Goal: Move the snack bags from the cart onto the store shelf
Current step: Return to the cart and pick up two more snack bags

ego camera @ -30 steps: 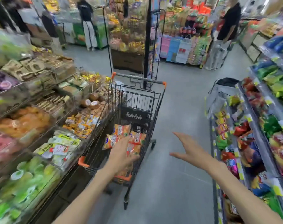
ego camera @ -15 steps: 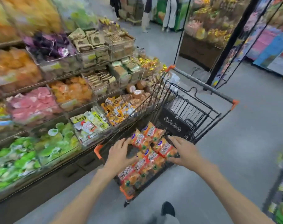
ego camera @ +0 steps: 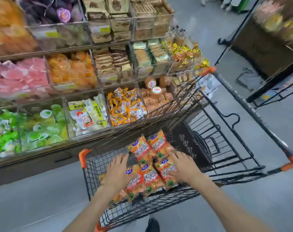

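Head view, looking down: your shoe (ego camera: 152,225) shows at the bottom edge on the grey floor (ego camera: 33,201), and both your forearms reach forward into the cart (ego camera: 85,166). Your left hand (ego camera: 117,171) lies palm-down, fingers spread and fairly straight, resting on the left side of the bags (ego camera: 151,166); it presses them rather than grips. Your right hand (ego camera: 181,164) is flat too, fingers splayed across the right side of the pile, nothing pinched that you can make out. Between your two hands sit the orange snack packs, a loose heap on the wire floor of the basket, some overlapping, two more lying just beyond your fingertips toward the black panel (ego camera: 186,144) with white icons. Past that panel the child seat frame (ego camera: 214,139) stands folded out, and the handle (ego camera: 252,113) runs off to the right with orange end caps. Left of the cart, touching or nearly touching its side, stands the shelf (ego camera: 99,91), divided into clear bins: green jelly cups (ego camera: 30,129) nearest, then white-and-yellow packets (ego camera: 89,114), yellow sachets (ego camera: 125,106), round biscuits (ego camera: 155,94). Higher up, pink and orange sweets, brown wafer packs, blurred purple bags at the top. Far right, a dark display stand (ego camera: 266,47).
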